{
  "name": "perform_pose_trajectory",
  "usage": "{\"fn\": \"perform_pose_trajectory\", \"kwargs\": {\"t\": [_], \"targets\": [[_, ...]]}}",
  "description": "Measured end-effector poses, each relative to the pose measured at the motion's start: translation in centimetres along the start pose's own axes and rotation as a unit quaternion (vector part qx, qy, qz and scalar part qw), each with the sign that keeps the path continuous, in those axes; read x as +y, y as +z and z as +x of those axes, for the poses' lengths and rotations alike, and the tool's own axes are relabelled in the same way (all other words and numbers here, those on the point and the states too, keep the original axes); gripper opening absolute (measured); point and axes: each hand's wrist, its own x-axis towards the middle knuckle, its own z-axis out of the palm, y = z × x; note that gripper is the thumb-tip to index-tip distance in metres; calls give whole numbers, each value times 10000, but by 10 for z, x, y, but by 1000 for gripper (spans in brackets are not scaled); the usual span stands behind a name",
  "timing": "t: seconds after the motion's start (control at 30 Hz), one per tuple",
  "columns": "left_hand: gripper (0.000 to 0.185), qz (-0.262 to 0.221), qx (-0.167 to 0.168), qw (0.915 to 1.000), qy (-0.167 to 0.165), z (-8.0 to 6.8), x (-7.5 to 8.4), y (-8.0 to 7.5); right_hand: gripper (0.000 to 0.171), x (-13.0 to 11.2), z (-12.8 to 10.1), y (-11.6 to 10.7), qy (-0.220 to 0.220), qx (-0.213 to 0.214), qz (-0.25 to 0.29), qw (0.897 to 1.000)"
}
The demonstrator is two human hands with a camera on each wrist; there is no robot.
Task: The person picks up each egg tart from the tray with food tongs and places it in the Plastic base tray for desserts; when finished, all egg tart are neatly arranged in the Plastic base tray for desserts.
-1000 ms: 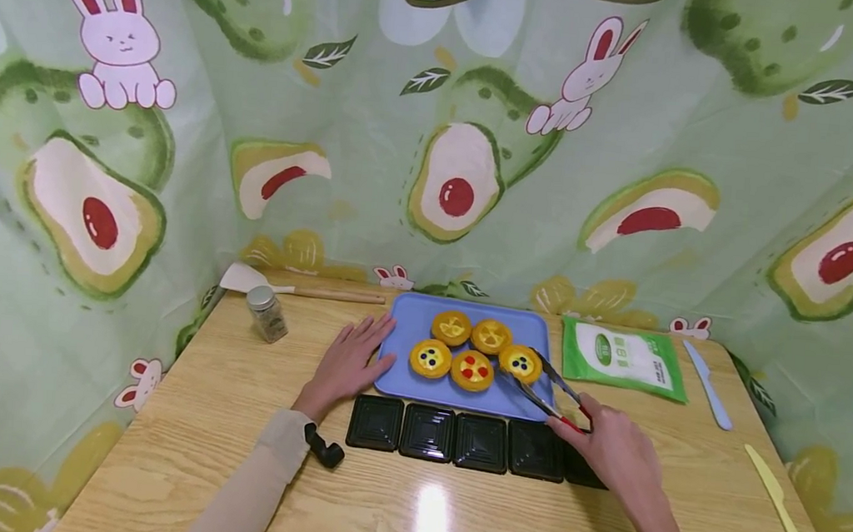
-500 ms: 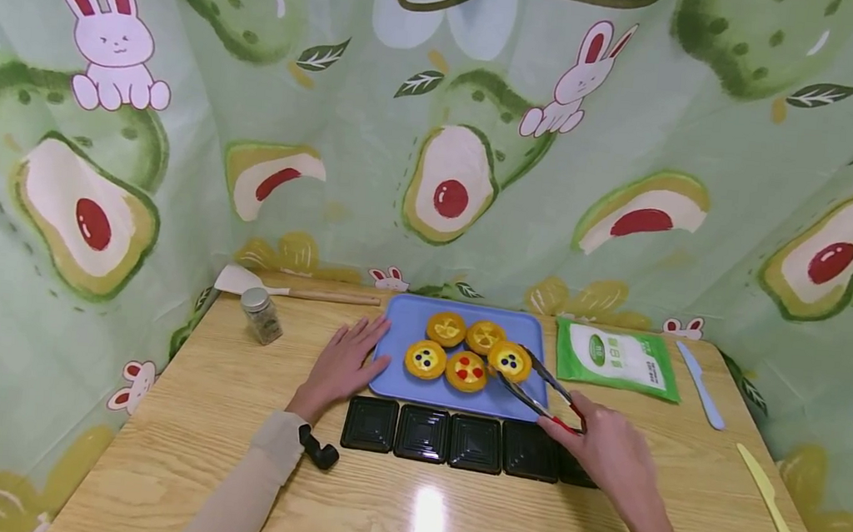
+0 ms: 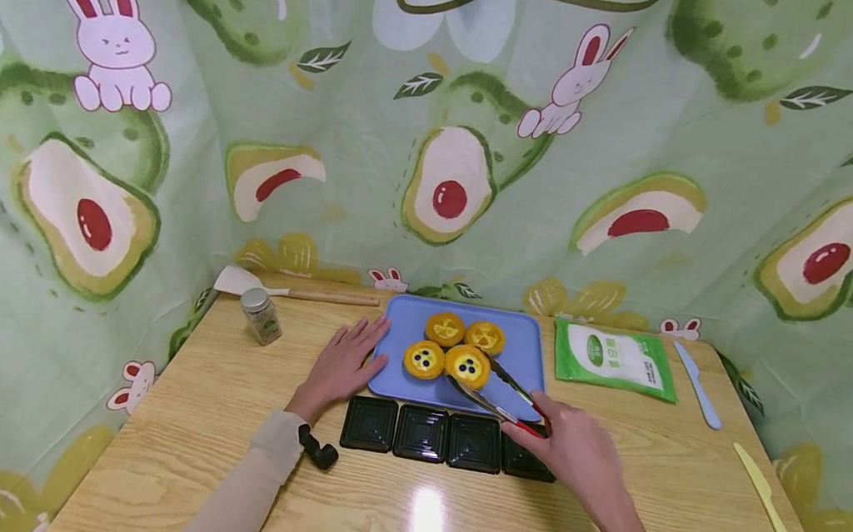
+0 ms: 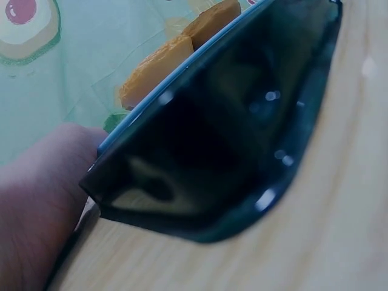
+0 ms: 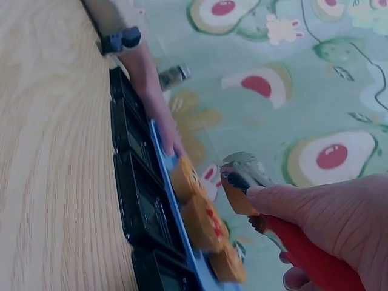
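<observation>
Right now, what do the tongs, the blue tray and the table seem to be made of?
Tongs: probably metal arms, grey with a sheen, and a red, plastic-looking grip. Blue tray: likely plastic, with an even matte colour and rounded corners. Table: wood or wood-look laminate, with printed-looking grain and a glossy glare spot.

Green pouch (image 3: 615, 358): white panel with a small green oval logo and a line of print; too small to read.
Spice jar (image 3: 260, 316): no label legible.
Black containers (image 3: 422, 433): no markings legible.
Backdrop cloth (image 3: 437, 133): pictures only, no lettering.
</observation>
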Motion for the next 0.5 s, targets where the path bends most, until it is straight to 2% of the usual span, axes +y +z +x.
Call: {"fn": "perform_pose_trajectory", "kwargs": {"t": [0.2,0.37,0.5], "targets": [[67,-106,-52,9999,-23,1,-1,0,58,-16,3,7,-249,-65,-46,9997],[64,-273,113,9995,111,0,-2,-1,59,-30,6,14,-457,-192,-101,9987],[62,-319,203,9990,223,1,-3,-3,50,-41,9,20,-723,-193,-110,9971]]}}
